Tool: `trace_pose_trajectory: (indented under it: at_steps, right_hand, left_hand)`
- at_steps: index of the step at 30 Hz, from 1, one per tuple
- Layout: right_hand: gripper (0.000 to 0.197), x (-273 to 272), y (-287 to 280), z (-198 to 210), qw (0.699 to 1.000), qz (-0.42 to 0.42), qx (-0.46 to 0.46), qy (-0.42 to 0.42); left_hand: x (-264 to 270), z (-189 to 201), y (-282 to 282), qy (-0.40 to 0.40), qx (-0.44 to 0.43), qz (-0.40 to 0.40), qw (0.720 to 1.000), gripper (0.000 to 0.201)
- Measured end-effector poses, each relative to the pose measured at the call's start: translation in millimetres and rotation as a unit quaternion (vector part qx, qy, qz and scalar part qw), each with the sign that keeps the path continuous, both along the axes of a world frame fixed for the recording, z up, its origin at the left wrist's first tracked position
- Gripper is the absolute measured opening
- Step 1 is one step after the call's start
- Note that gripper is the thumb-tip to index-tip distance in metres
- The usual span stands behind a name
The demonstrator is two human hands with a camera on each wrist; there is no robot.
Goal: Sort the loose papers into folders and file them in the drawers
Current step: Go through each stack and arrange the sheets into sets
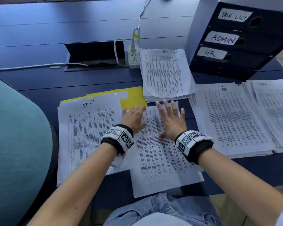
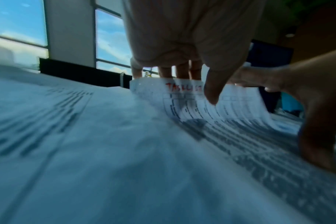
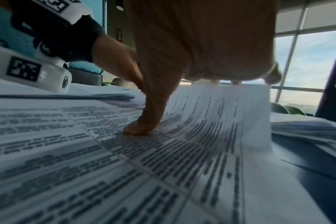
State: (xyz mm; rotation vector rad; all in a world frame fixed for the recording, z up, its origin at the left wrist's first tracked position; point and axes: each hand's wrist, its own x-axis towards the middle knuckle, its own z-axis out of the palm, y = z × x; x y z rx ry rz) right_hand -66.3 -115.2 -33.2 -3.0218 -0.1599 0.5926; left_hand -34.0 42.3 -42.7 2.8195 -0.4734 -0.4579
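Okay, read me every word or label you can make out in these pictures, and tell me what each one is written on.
"TASK LIST": top drawer label of the file drawer unit.
"ADMIN": second drawer label.
"HR": third drawer label.
"TASK LIST", faint: back paper stack.
"HR": right paper stack.
"IT": left paper stack.
"TASK LIST", red, partly hidden by a thumb: lifted sheet.
Red word on far-right pile: blurred.
Printed table text: too small.

A dark blue desk [image 1: 88,79] fills the scene. Left of the desk stands a teal chair [image 1: 15,144]. Behind the desk are tall windows [image 2: 109,37] with grey frames, showing blue sky and clouds. Daylight comes in.
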Motion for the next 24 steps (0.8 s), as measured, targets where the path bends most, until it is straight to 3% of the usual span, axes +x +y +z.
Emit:
trace_pose_trajectory:
  at_steps: [2,3,7,10,14,16,20,24]
  right_hand:
    - [0.134,3.7,3.6,2.7,0.999,0.029,-0.035,-0.004]
    - [0.132,4.4,5.6,3.7,0.997,0.046,-0.060,-0.010]
    - [0.098,-2.0,11.9,9.0,0.986,0.095,-0.133,-0.039]
    - [0.068,-10.4,13.2,10.8,0.986,0.104,-0.121,-0.051]
    - [0.039,-16.1,14.8,9.6,0.988,0.105,-0.092,-0.062]
    - [0.041,-16.6,15.2,7.9,0.990,0.094,-0.079,-0.066]
    - [0.063,-15.7,19.3,7.0,0.990,0.091,-0.077,-0.070]
    - [0.068,-15.2,21.7,7.5,0.991,0.089,-0.081,-0.057]
  left_hand:
    - [1.0,3.0,3.8,-0.016,-0.066,0.036,0.997,0.027]
    - [1.4,4.3,6.1,-0.011,-0.098,0.050,0.994,0.024]
    - [11.7,2.4,17.7,0.046,-0.279,0.156,0.946,0.047]
    - [24.9,-2.5,24.9,0.044,-0.204,0.171,0.963,0.034]
    - [27.4,-8.1,26.3,0.074,-0.047,0.103,0.991,0.031]
    - [25.6,-8.3,24.0,0.055,-0.017,0.094,0.994,0.029]
    - [24.5,-10.7,20.4,0.034,0.007,0.095,0.995,0.031]
    - [25.0,-8.7,18.1,0.027,0.009,0.079,0.996,0.028]
